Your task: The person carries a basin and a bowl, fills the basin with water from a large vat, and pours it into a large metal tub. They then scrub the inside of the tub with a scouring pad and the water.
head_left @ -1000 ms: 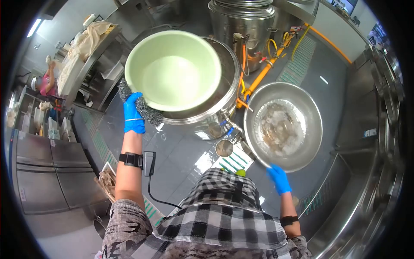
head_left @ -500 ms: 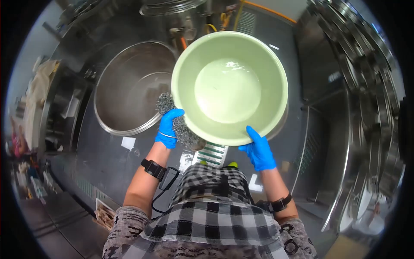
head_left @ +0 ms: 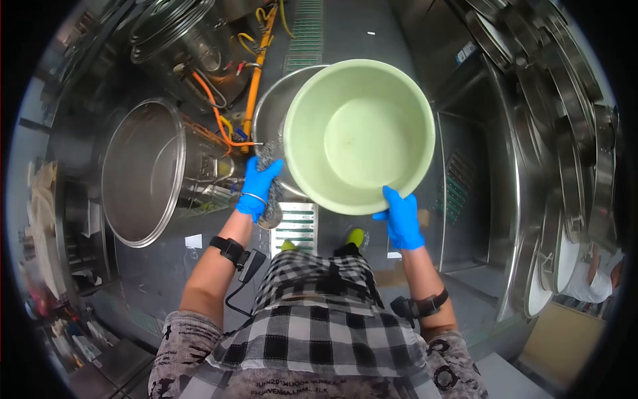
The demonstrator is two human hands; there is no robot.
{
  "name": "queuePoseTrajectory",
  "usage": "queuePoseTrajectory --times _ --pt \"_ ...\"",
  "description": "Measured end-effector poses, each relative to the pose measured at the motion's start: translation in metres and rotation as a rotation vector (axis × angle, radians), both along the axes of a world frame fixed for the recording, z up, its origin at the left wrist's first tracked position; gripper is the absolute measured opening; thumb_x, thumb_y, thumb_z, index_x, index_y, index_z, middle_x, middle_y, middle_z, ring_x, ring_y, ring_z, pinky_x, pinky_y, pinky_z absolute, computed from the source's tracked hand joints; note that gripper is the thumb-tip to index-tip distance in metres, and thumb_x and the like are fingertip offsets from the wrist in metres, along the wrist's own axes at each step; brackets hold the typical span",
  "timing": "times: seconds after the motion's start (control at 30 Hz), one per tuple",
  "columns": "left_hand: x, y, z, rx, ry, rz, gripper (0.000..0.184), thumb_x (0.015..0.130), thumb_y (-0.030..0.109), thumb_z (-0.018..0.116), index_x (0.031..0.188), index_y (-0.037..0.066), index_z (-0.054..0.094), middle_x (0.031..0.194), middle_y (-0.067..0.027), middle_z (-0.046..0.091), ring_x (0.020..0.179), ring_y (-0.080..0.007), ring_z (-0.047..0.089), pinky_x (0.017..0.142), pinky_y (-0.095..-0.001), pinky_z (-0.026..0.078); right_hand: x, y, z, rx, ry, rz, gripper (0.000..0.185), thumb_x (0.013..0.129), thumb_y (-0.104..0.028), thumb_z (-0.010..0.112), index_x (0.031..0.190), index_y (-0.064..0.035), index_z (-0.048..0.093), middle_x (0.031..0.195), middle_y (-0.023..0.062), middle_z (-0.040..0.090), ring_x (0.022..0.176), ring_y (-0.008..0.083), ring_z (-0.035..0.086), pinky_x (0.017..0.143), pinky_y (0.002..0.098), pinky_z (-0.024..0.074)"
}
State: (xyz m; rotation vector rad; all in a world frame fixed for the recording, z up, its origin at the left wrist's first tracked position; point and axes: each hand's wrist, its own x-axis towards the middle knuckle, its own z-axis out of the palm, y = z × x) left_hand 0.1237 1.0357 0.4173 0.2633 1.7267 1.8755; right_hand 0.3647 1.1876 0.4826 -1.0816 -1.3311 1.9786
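Observation:
A pale green basin (head_left: 364, 143) is held in front of me, its open side facing me. My right hand (head_left: 403, 219), in a blue glove, grips its lower right rim, with the thumb over the edge. To the left of the basin, my left hand (head_left: 256, 189), also gloved in blue, is closed around grey steel wool scrubbers (head_left: 271, 205). A narrow gap shows between the left hand and the basin rim. Behind the basin, a round steel vessel (head_left: 264, 110) is mostly hidden.
A large steel pot (head_left: 143, 173) lies tipped on the left. Beyond it are an orange hose (head_left: 211, 100), a yellow pole (head_left: 256, 86) and lidded steel pots (head_left: 176, 40). Steel pans (head_left: 565, 126) line the right side. A floor drain grate (head_left: 296, 226) lies by my feet. A person in white (head_left: 588, 282) is at far right.
My left hand has come off the basin rim, still with the scrubbers. The right hand keeps its hold. My view has shifted, so the large pot appears farther left and more hoses show.

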Motion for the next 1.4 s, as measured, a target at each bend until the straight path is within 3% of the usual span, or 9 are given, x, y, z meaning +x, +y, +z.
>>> queuePoseTrajectory --times 0.17,0.4,0.6,0.83,0.97,1.07,1.2,1.3,1.4 --pt "0.004 0.086 0.070 -0.104 1.154 0.220 0.059 0.061 0.006 0.065 0.112 -0.001 0.035 0.107 -0.0142 0.041 0.095 -0.0236 0.044 0.080 -0.0304 0.039 0.020 0.054 0.010 0.036 -0.007 0.094 0.027 0.076 -0.015 0.050 0.097 0.0026 0.049 0.081 0.0094 0.057 0.064 0.0148 0.057 0.039 0.0226 0.0465" --pt "-0.004 0.221 0.111 -0.393 2.213 -0.355 0.036 0.064 0.006 0.050 0.100 0.008 0.051 0.109 -0.0150 0.041 0.096 -0.0280 0.042 0.082 -0.0368 0.035 0.025 0.083 0.035 0.089 0.057 0.236 0.027 0.078 -0.014 0.049 0.098 0.0041 0.047 0.082 0.0098 0.055 0.063 0.0152 0.056 0.040 0.0229 0.0468" --pt "0.015 0.222 0.047 -1.023 1.643 -0.462 0.032 0.062 0.010 0.051 0.094 0.003 0.048 0.100 -0.0151 0.043 0.088 -0.0301 0.044 0.072 -0.0386 0.038 0.004 0.109 0.035 0.174 0.105 0.094 0.022 0.079 -0.009 0.047 0.097 0.0040 0.045 0.078 0.0079 0.053 0.062 0.0151 0.055 0.040 0.0234 0.0465" --pt "0.071 0.220 -0.007 -0.303 1.065 -0.974 0.059 0.063 0.005 0.051 0.119 0.005 0.033 0.097 -0.0190 0.044 0.093 -0.0349 0.043 0.081 -0.0412 0.036 -0.014 0.113 -0.020 0.135 0.041 0.068 0.022 0.079 -0.009 0.046 0.098 0.0021 0.045 0.080 0.0083 0.053 0.061 0.0152 0.055 0.040 0.0236 0.0464" --pt "-0.001 0.218 0.004 -0.820 1.770 -0.885 0.048 0.070 0.007 0.045 0.117 0.006 0.036 0.088 -0.0139 0.049 0.078 -0.0258 0.052 0.063 -0.0361 0.045 -0.012 0.109 -0.016 0.073 -0.004 0.021 0.024 0.079 -0.009 0.045 0.101 0.0009 0.044 0.085 0.0088 0.054 0.065 0.0165 0.056 0.040 0.0243 0.0469" --pt "-0.045 0.236 0.040 -0.511 2.210 -0.589 0.042 0.069 0.010 0.046 0.111 0.007 0.042 0.096 -0.0080 0.048 0.090 -0.0224 0.047 0.086 -0.0388 0.034 -0.016 0.099 -0.014 0.089 -0.088 0.025 0.025 0.079 -0.010 0.046 0.101 0.0010 0.044 0.086 0.0088 0.054 0.067 0.0166 0.056 0.040 0.0248 0.0470" --pt "-0.078 0.236 0.063 -0.699 2.348 -0.537 0.036 0.068 0.012 0.046 0.104 0.007 0.048 0.099 -0.0056 0.047 0.093 -0.0213 0.044 0.086 -0.0396 0.032 -0.027 0.089 -0.009 0.053 -0.053 0.009 0.025 0.079 -0.011 0.045 0.101 0.0009 0.044 0.087 0.0091 0.054 0.068 0.0166 0.056 0.040 0.0248 0.0469" --pt "-0.061 0.205 0.010 -0.945 1.909 -0.711 0.037 0.069 0.011 0.046 0.106 0.011 0.047 0.088 -0.0076 0.049 0.081 -0.0248 0.048 0.073 -0.0355 0.040 -0.035 0.098 -0.016 0.117 -0.049 -0.017 0.026 0.080 -0.011 0.044 0.103 0.0003 0.042 0.087 0.0094 0.053 0.069 0.0168 0.056 0.040 0.0244 0.0468" --pt "-0.028 0.170 -0.057 -0.388 1.223 -0.809 0.057 0.058 -0.005 0.049 0.111 0.016 0.047 0.089 -0.0131 0.051 0.080 -0.0327 0.046 0.071 -0.0369 0.040 -0.049 0.114 -0.041 0.184 -0.083 -0.026 0.027 0.079 -0.011 0.044 0.104 -0.0005 0.041 0.088 0.0100 0.053 0.068 0.0173 0.056 0.040 0.0240 0.0467"
